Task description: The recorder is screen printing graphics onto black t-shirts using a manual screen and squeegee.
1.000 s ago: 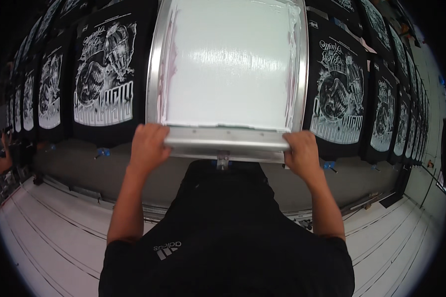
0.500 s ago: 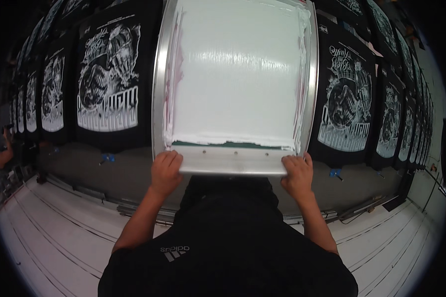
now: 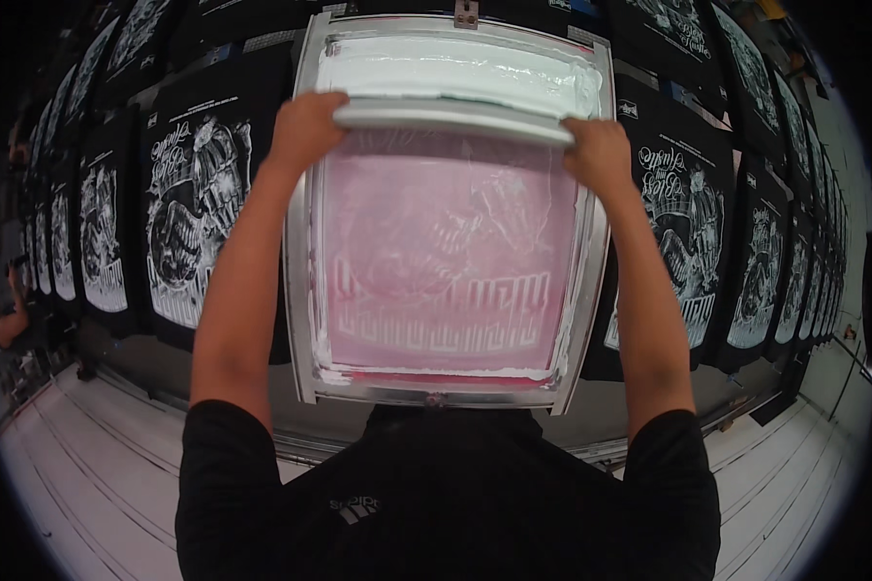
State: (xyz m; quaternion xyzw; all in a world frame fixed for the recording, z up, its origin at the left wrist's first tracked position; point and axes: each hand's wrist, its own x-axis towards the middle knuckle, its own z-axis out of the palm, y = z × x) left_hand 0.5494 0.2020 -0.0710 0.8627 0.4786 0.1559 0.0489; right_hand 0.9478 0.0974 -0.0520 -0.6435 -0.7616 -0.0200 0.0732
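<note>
Both my arms reach forward over a metal-framed printing screen (image 3: 298,281). My left hand (image 3: 306,131) and my right hand (image 3: 597,153) are closed round the two ends of a wide metal squeegee (image 3: 455,120). It lies crosswise on the upper part of the screen. Beyond it spreads a thick layer of white ink (image 3: 446,66). On the near side the pink mesh (image 3: 436,242) shows, with the design's lettering and figure visible through it. White ink streaks line the mesh's side and near edges. The squeegee's lower edge is hidden by its own bar.
Printed black T-shirts stand in rows to the left (image 3: 199,203) and right (image 3: 683,208). A clamp (image 3: 466,13) sits at the frame's far edge. At the far left another person's arm (image 3: 15,315) shows. White floor (image 3: 87,455) lies behind the rows, marked with dark lines.
My hands have pushed the squeegee from the screen's near edge toward its far end. White ink that covered the mesh is now beyond the squeegee, and pink mesh shows behind it.
</note>
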